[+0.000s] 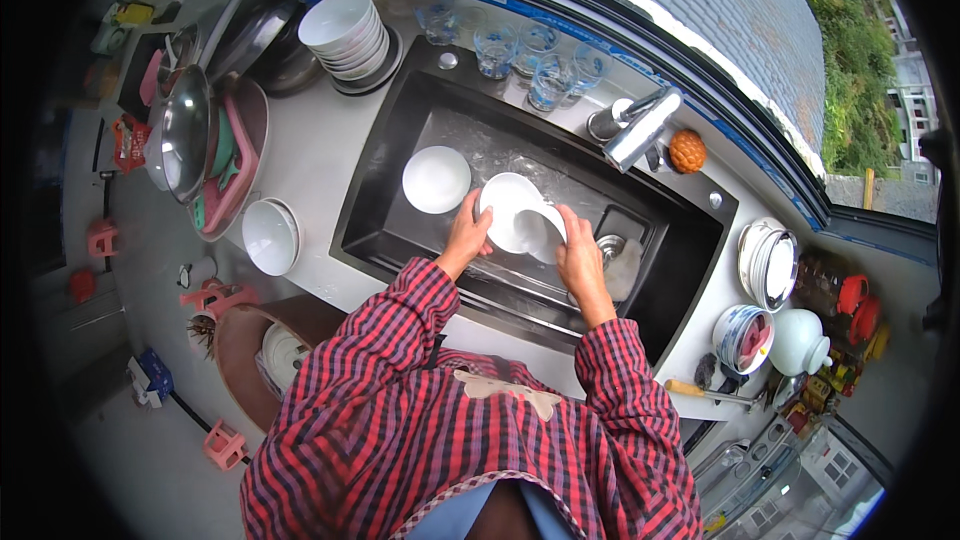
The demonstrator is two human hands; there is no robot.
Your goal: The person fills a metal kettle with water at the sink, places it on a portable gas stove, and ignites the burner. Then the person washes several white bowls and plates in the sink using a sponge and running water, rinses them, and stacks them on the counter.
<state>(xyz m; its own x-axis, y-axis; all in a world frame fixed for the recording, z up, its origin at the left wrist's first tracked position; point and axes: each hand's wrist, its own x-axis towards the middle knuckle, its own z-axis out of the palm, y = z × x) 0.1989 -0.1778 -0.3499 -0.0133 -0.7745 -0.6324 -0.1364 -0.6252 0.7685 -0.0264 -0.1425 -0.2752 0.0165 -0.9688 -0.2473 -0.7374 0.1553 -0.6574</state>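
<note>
In the dark kitchen sink, my left hand grips the near left rim of a white bowl. My right hand holds a second white bowl, tilted and slightly blurred, over the right side of the first one. Another white bowl stands on the sink's bottom, left of my hands. A pale cloth or sponge lies by the metal drain, near my right wrist. The chrome faucet reaches over the sink's far edge.
Stacked bowls stand at the far left, two nested bowls nearer. Several glasses line the window side. Plates, patterned bowls and a pale lidded jar occupy the right counter. A brown bin is at lower left.
</note>
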